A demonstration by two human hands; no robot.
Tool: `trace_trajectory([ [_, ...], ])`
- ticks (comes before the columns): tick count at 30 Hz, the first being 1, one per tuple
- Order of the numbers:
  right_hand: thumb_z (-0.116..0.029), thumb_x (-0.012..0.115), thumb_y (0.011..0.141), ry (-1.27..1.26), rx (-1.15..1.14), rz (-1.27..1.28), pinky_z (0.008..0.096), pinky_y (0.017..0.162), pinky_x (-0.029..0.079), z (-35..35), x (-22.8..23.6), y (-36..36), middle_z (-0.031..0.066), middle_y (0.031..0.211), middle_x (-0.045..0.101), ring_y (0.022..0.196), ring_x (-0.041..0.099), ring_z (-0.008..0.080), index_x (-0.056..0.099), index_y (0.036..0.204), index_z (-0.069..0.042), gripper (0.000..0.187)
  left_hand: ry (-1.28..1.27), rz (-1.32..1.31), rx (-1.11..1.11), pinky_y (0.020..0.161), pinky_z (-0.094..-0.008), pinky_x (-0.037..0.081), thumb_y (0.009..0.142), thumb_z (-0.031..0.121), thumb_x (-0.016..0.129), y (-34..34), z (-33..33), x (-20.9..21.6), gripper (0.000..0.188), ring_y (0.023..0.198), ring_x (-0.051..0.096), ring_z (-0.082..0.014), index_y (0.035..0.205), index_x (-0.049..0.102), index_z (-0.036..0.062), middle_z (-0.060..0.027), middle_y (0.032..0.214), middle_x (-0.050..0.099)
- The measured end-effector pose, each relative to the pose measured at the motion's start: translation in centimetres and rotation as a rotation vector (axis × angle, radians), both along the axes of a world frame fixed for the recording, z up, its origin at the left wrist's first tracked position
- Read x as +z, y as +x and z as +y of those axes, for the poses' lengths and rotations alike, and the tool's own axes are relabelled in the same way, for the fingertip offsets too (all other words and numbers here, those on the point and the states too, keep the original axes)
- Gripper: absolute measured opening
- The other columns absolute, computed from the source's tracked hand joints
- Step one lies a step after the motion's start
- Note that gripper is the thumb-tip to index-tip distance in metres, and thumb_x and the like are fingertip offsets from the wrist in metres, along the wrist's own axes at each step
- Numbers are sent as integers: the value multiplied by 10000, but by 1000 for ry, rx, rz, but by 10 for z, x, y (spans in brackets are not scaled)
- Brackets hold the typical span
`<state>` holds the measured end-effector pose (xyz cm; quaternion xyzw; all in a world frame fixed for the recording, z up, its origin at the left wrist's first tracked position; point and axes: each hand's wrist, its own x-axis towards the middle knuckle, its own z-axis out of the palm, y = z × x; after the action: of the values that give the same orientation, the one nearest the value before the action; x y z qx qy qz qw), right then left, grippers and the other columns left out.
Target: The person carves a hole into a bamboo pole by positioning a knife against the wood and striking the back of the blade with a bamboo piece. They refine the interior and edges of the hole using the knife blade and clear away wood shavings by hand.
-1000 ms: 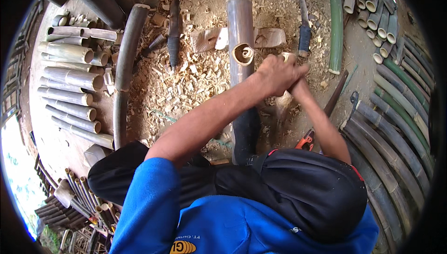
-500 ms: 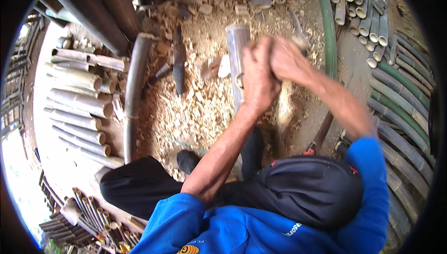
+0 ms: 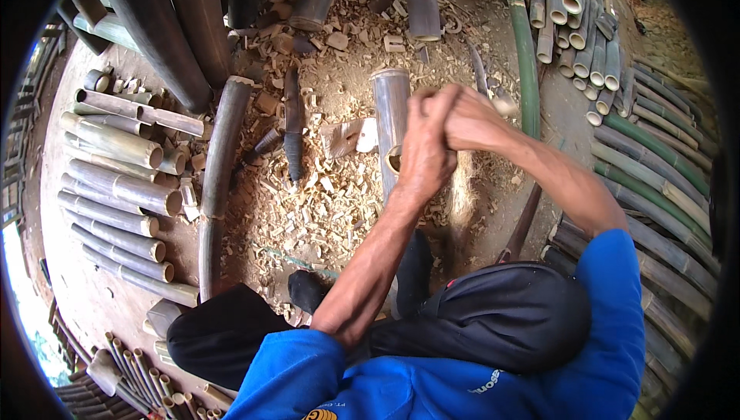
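Observation:
An upright-lying bamboo tube (image 3: 391, 100) extends away from me, with a notch cut in its side. My left hand (image 3: 426, 146) is closed against the tube's right side, by the notch. My right hand (image 3: 472, 119) is closed too and presses against the left hand's fingers. Whatever the two fists grip is hidden by the fingers. Left of the tube, a pale wooden block (image 3: 339, 139) lies on the chips. Farther left is a dark-handled knife (image 3: 293, 123). Beyond my right hand, a curved blade (image 3: 479, 69) lies on the ground.
Wood chips (image 3: 308, 204) cover the ground around my feet. Cut bamboo tubes (image 3: 123, 181) lie in a row at left, beside a long bamboo pole (image 3: 223, 158). A green pole (image 3: 524, 58) and stacked bamboo (image 3: 655, 181) stand to the right.
The view has shifted, so the ground and tube sit lower in it. Both hands stay closed together beside the tube; the right hand and forearm, blurred before, look sharper.

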<state>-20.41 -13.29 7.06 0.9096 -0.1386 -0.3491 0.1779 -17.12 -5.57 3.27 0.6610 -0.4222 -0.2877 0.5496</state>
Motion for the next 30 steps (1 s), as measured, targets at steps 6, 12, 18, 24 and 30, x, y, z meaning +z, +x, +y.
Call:
trace_trajectory([
  [6,-254,710,865,269,360,-179,396,936,516,-39,-8,9,45,936,660,913,621,174,692,952,-132,151,-186,-39,314,981,-513,555,700,-82,733,-9,7,-14,994,1201,512,-394,1551,261,122,-264,1374,336],
  [12,-152,722,814,820,73,-234,418,899,575,-64,-16,-71,175,1084,675,1011,656,283,651,1176,-46,384,107,-84,-19,1038,-543,503,670,-95,695,-51,7,9,1074,1261,420,-597,1557,144,158,-377,1475,164],
  [18,-51,726,756,1039,-534,-160,396,1003,509,-35,-22,-97,206,1134,649,1087,621,312,586,1273,-24,536,297,-55,-295,971,-530,523,617,-56,741,-35,14,26,1119,1109,565,-550,1555,165,151,-387,1482,238],
  [24,-29,747,750,992,-1454,-570,356,991,495,74,-58,-107,97,1080,633,1074,592,223,598,1131,-72,411,475,-275,-1144,1001,-445,539,547,32,797,-1,9,12,1007,1103,659,-376,1473,408,103,-255,1243,618],
  [30,-128,676,879,1052,-1170,-257,407,942,562,15,22,-51,178,1209,630,1091,632,277,582,1289,-13,436,357,-14,-412,1002,-510,550,624,20,781,-11,24,8,893,1143,605,-435,1439,429,113,-237,1363,494],
])
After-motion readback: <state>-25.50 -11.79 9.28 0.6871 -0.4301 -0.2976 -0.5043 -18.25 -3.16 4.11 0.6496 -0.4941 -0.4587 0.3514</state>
